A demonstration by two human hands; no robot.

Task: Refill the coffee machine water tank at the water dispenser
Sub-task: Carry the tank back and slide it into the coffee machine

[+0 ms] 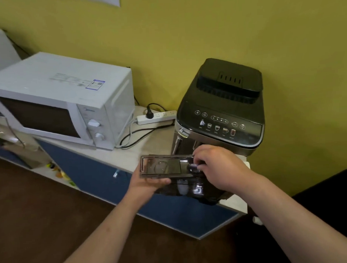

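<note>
the right hand [217, 167] pinches the handle end of one smoky water tank [164, 168], and the left hand [149, 184] cups its near edge from below. the tank hangs at the counter's [149, 151] front lip, before one coffee machine [221, 114]. one microwave [59, 107] and one power strip [157, 117] sit left; open floor lies nearer.

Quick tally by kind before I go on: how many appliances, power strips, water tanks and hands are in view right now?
Appliances: 2, the microwave and the coffee machine
Power strips: 1, the power strip
Water tanks: 1, the water tank, held by both hands
Hands: 2, the left hand and the right hand
Total: 6
</note>
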